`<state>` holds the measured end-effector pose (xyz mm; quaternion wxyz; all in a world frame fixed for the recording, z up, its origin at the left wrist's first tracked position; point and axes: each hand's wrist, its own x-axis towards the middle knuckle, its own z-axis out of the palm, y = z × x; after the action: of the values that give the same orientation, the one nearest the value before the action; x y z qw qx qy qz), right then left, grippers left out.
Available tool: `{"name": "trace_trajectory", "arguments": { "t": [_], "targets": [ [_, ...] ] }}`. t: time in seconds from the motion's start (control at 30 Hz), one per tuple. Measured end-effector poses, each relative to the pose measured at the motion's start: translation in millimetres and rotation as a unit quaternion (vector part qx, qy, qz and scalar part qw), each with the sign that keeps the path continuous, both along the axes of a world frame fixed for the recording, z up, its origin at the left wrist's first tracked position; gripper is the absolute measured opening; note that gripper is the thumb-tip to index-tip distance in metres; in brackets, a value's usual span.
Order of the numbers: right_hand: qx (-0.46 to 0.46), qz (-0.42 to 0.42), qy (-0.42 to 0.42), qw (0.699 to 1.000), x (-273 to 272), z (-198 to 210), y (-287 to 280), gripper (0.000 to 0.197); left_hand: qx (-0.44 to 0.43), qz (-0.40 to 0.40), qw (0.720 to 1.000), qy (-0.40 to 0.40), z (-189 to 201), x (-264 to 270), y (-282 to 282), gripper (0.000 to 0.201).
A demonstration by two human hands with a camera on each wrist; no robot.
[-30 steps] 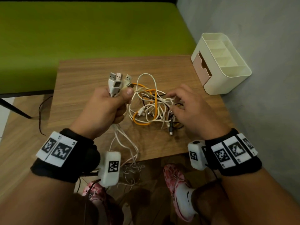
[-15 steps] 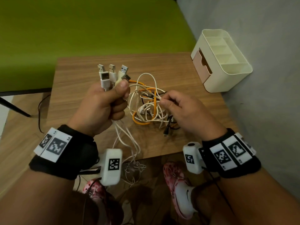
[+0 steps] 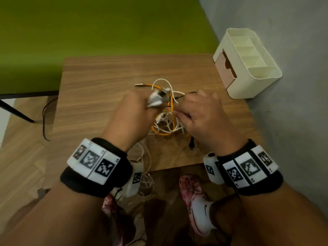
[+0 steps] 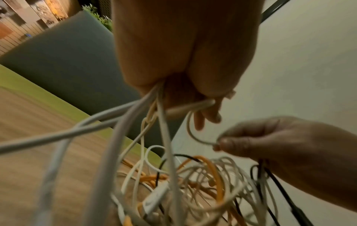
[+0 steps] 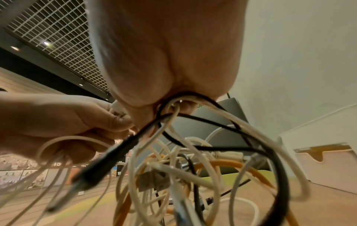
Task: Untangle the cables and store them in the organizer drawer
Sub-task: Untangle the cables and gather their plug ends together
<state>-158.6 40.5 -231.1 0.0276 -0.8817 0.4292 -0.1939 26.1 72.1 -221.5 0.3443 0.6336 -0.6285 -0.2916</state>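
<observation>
Seated person, hands over a small wooden table (image 3: 99, 96). The left hand (image 3: 132, 118) is closed in a fist round a bundle of white cables (image 4: 162, 125), their plug ends (image 3: 157, 99) projecting from the top of the fist toward the far edge, their free lengths trailing off the near table edge toward the floor. The right hand (image 3: 204, 118) is just beside it, thumb and forefinger pinching a thin white strand (image 4: 195, 134) that loops up to the left fist; black cable (image 5: 212, 122) and further white loops pass under its palm, and whether the remaining fingers grip these cannot be told. Between and below the two hands lies the tangle (image 3: 166, 125) of white, orange and black cables, resting on the tabletop.

The governing relation: the pinched strand runs a short way from the right fingertips (image 4: 222, 143) to the left fist, so the hands lie roughly side by side across the table with the knot below that line. Separating the strand probably calls for drawing the right hand away to its own side. The organizer (image 3: 252, 68) stands at the far right corner, well apart from the tangle and nearer the right hand; its pink drawer (image 3: 224, 68) is closed, facing the table centre.
</observation>
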Motion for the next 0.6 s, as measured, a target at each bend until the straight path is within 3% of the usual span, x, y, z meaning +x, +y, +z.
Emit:
{"name": "trace_trajectory", "arguments": {
  "t": [0.1, 0.27, 0.37, 0.47, 0.53, 0.6],
  "targets": [
    [-0.026, 0.013, -0.025, 0.999, 3.0, 2.2, 0.0, 0.022, 0.046, -0.075, 0.996, -0.006, -6.4, -3.6, -1.7, 0.027],
    [0.025, 0.013, -0.081, 0.996, 2.6, 3.8, -0.1, 0.020, 0.011, -0.073, 0.996, 0.041, 0.7, 3.1, -0.5, 0.023],
    [0.100, -0.013, -0.103, 0.990, -2.4, 5.4, -3.7, 0.017, -0.007, 0.007, 0.974, 0.227, 3.0, 10.1, -0.2, 0.021],
    [0.173, -0.026, -0.071, 0.982, -12.5, 3.0, -8.2, 0.005, -0.027, 0.082, 0.888, 0.451, 14.5, 23.2, -2.7, 0.025],
    [0.212, -0.027, -0.053, 0.976, -19.1, 1.4, -11.8, 0.005, -0.042, 0.110, 0.869, 0.480, 18.4, 36.1, -4.9, 0.032],
    [0.239, -0.042, -0.048, 0.969, -24.2, 2.9, -14.0, 0.012, -0.034, 0.108, 0.888, 0.445, 14.8, 42.2, -4.5, 0.032]
  ]
}}
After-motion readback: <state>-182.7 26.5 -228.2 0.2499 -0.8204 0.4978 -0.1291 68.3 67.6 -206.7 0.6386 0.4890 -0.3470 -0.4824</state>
